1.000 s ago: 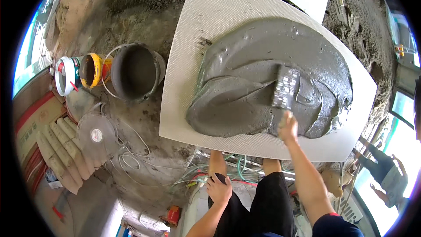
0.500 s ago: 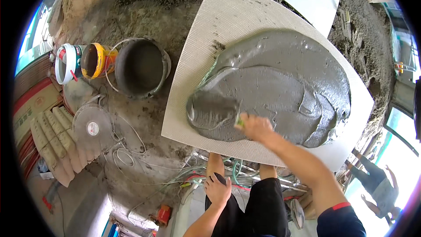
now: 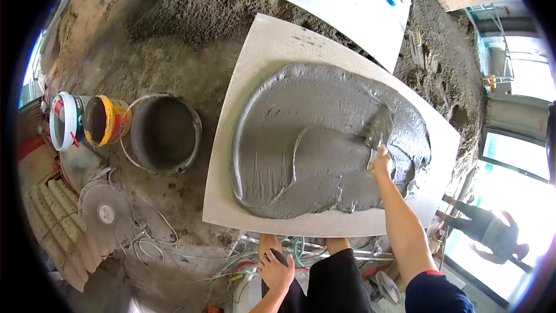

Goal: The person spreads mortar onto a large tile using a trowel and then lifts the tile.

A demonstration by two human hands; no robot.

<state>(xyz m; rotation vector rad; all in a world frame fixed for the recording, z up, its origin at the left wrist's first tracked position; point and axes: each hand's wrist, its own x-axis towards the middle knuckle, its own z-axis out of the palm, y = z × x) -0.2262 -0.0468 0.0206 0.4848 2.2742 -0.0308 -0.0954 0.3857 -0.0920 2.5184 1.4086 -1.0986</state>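
My right hand (image 3: pixel 381 163) is closed round the handle of a trowel. The trowel's blade (image 3: pixel 379 127) is smeared with wet grey mortar and presses into the right part of the mortar layer (image 3: pixel 324 156). This layer covers most of a large pale slab (image 3: pixel 231 220) with a textured face. On the left it has a rounded raised rim, and a curved ridge runs through its middle. My left hand (image 3: pixel 277 270) lies with its fingers spread over my left knee, on the black shorts (image 3: pixel 336 284), away from the slab.
Left of the slab stand a dark mortar bucket (image 3: pixel 194 145), a yellow bucket (image 3: pixel 101 120) and a white bucket (image 3: pixel 66 122). A fan (image 3: pixel 106 214) and loose cables lie below them. Beyond is a white panel (image 3: pixel 347 6) with small items. Another person (image 3: pixel 492 229) stands at far right.
My right hand and the trowel have swept from the left part of the mortar to the right, leaving a new ridge. My left hand stays on the knee. The whole view has shifted.
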